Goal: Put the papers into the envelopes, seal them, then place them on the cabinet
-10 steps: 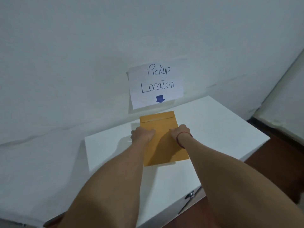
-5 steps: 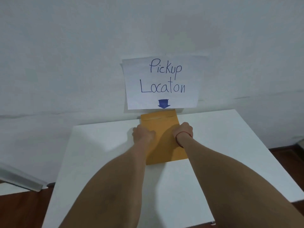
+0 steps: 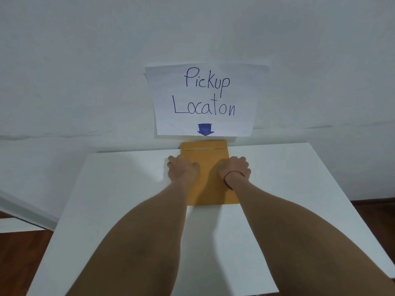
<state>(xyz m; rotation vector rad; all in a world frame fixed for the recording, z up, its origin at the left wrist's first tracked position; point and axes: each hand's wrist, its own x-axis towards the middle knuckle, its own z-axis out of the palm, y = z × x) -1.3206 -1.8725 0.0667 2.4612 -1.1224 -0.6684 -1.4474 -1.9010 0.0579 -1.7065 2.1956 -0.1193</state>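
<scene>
On white cabinet (image 3: 277,189), sealed brown envelope (image 3: 208,165), both hands pressing

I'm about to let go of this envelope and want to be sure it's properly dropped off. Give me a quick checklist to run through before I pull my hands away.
1. Envelope lies flat on the white cabinet top: ok.
2. Flap folded shut along the top edge: ok, a closed seam shows; whether the glue holds: cannot tell.
3. Placed under the arrow of the Pickup Location sign: ok, its far edge reaches the wall right below it.
4. Papers inside: cannot tell, the envelope is opaque.
5. Left hand and right hand both rest on the envelope's side edges, fingers curled: not ok for leaving, release first.
</scene>
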